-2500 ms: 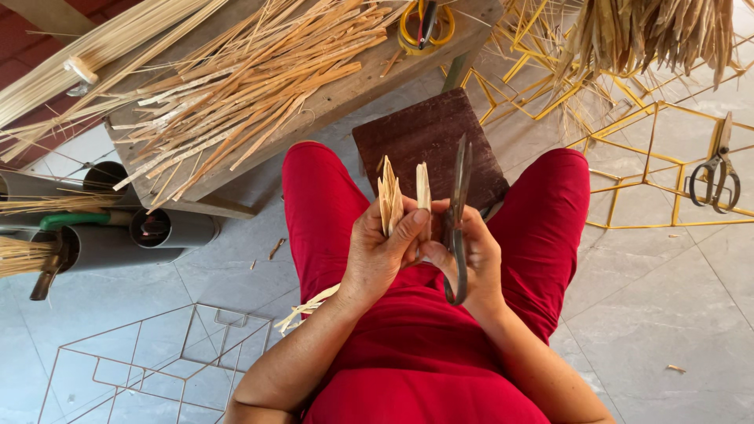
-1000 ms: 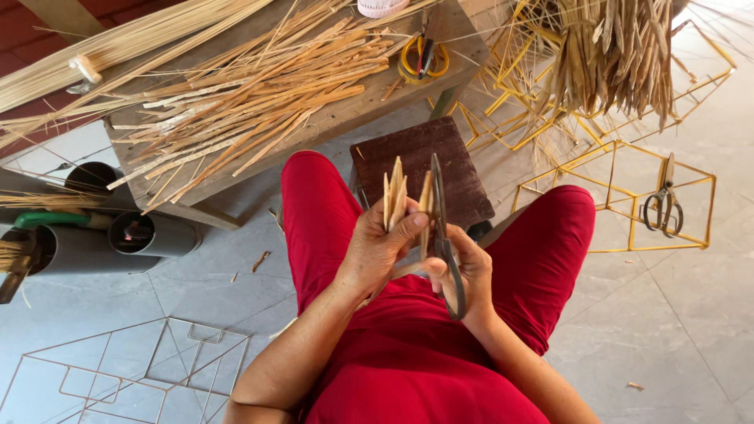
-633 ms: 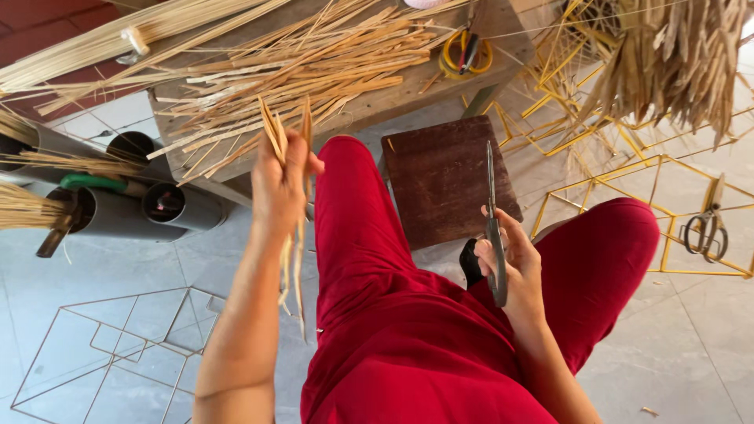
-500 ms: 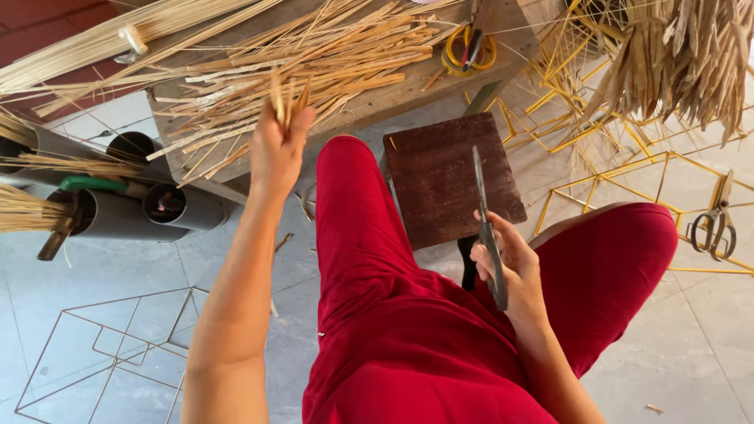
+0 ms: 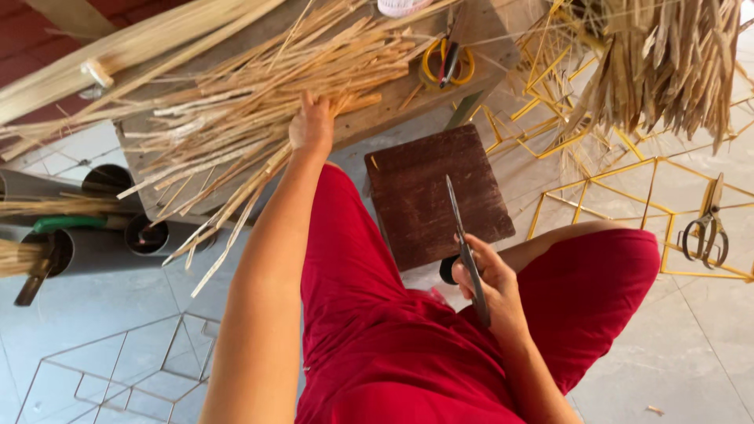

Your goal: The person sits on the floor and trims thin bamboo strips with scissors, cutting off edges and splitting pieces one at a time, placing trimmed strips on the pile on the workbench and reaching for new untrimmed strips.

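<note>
A pale grey tiled floor [image 5: 94, 314] spreads under a seated person in red clothes, seen from above, with a low wooden bench [image 5: 503, 39] across the far side.

Nearest, the right hand [image 5: 488, 284] is closed around a long dark knife [image 5: 463, 247], fingers wrapped on the handle, the blade pointing away over a dark brown wooden block [image 5: 436, 192]. The block stands on the floor between the knees, just short of the bench's near edge. At the near left lies a thin wire frame [image 5: 118, 377] of hexagon shapes, flat on the tiles.

Farther out, the left arm stretches forward and the left hand [image 5: 312, 126] rests on a loose heap of bamboo strips [image 5: 259, 102] that covers most of the bench. The fingers are buried among the strips, so I cannot tell whether they grip any or lie flat. Some strips hang over the near edge of the bench toward the floor.

To the left of the bench, dark tubes [image 5: 118, 235] lie on the floor with bundles of thin sticks in them. To the right, yellow frames [image 5: 620, 196] of hexagons sit on the floor with grey shears [image 5: 707, 228] lying on them, well apart from the right hand.

Near the far right corner of the bench lie yellow-handled scissors [image 5: 448, 61]. A bundle of dry straw-coloured strips [image 5: 667, 63] hangs over the far right.
</note>
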